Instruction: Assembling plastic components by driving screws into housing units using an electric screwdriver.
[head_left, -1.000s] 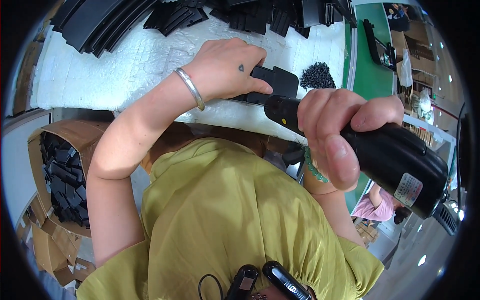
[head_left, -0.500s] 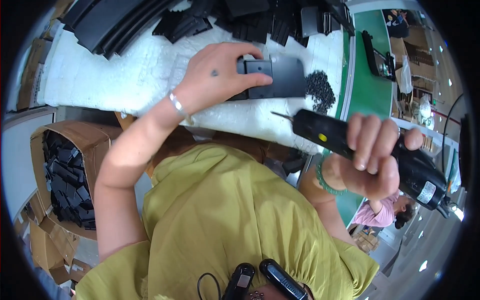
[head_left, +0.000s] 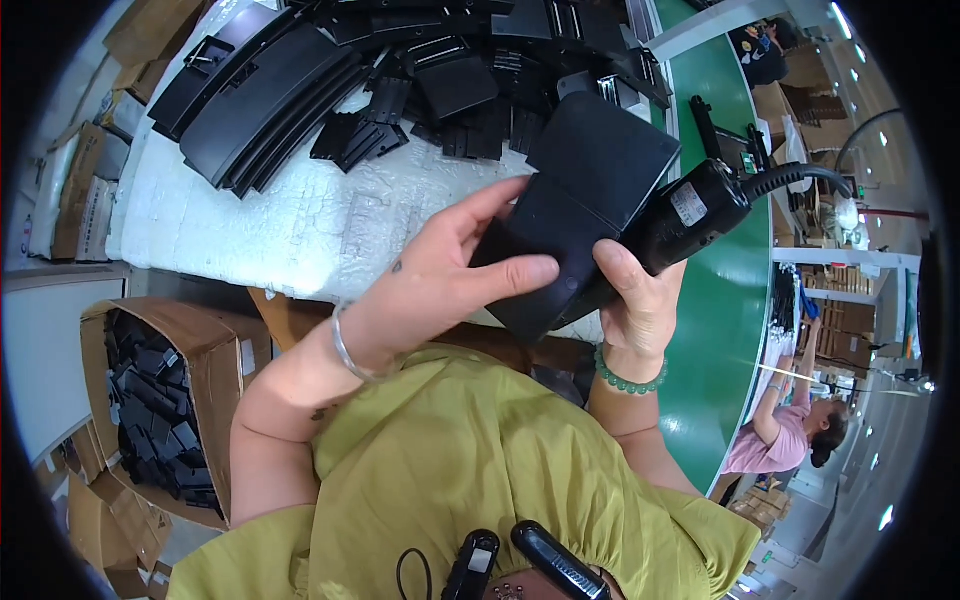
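A black, angular plastic panel (head_left: pixel 590 190) is held up in front of my chest. My left hand (head_left: pixel 450 270) grips its lower left corner, thumb on the front face and fingers spread along the edge. My right hand (head_left: pixel 635 300) is wrapped around a black electric screwdriver (head_left: pixel 690 215) with a cable running off to the right. The right thumb also presses on the panel's lower right edge. The screwdriver's body lies behind the panel, and its tip is hidden.
A white foam-covered table (head_left: pixel 280 230) carries a pile of black plastic parts (head_left: pixel 400 70) at the back. A cardboard box (head_left: pixel 230 350) of black parts stands lower left. A green conveyor belt (head_left: pixel 720 330) runs on the right, where a person in a pink shirt (head_left: pixel 780 440) works.
The panel has been lifted off the table and brought close to my chest. My right hand swung the screwdriver up from the lower right to behind the panel.
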